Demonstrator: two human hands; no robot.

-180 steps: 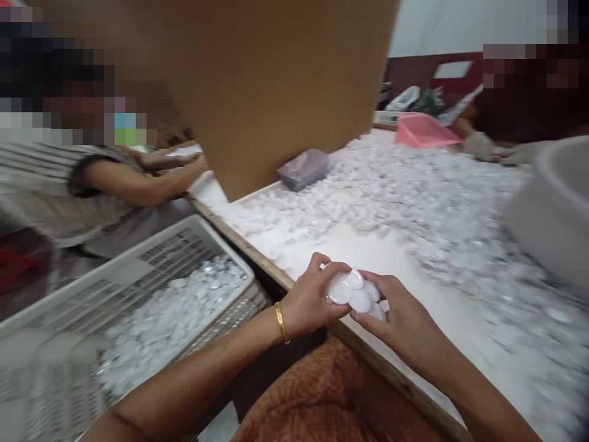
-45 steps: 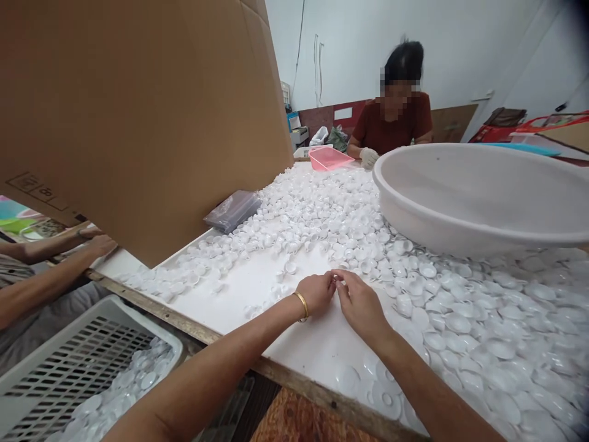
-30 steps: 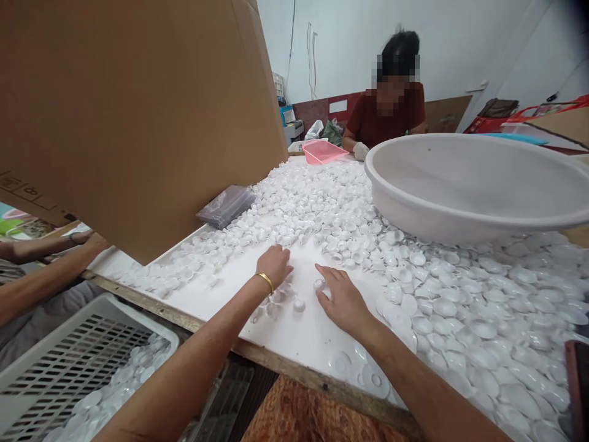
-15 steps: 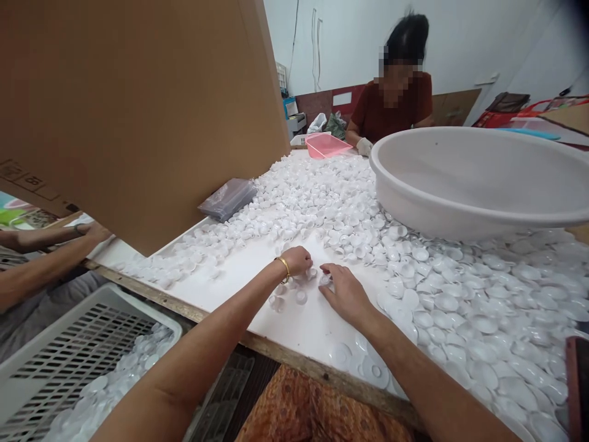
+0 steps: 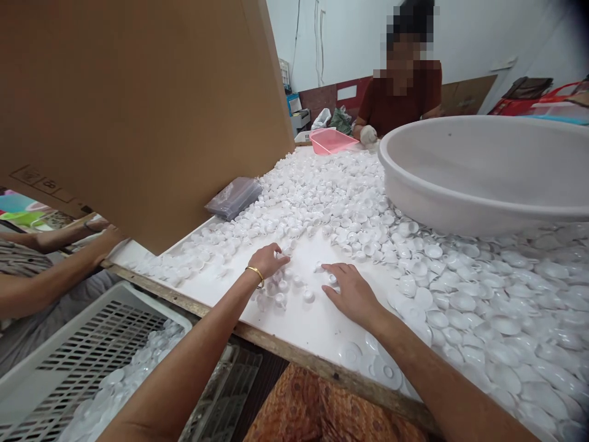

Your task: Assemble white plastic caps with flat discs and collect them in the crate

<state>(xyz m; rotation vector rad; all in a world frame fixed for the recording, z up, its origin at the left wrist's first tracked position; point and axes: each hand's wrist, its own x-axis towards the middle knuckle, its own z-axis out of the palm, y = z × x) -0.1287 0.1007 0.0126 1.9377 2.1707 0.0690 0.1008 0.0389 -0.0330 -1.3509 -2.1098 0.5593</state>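
My left hand (image 5: 269, 261), with a gold bracelet at the wrist, is over the white tabletop (image 5: 308, 331). A small white cup (image 5: 278, 254) shows between its thumb and curled fingers. Several loose small cups (image 5: 280, 299) lie just below that hand, and one more cup (image 5: 308, 296) stands between my hands. My right hand (image 5: 352, 291) rests low on the table, thumb and fingers apart. Another small white cup (image 5: 332, 279) sits in the gap between them. White saucers (image 5: 389, 371) lie flat under my right forearm near the table edge.
A wide heap of white toy cups and saucers (image 5: 322, 190) spreads behind and right. On it stand a large white basin (image 5: 427, 196) and a plastic-wrapped pack (image 5: 234, 197). A tall cardboard box (image 5: 151, 123), a pink scoop (image 5: 332, 141), a filled crate (image 5: 115, 307) and two co-workers surround the table.
My hands, together 1.5 s ago, are now apart. In the last half second my left hand moved left; my right stayed low. Earlier, both hands held a cluster of white saucers.
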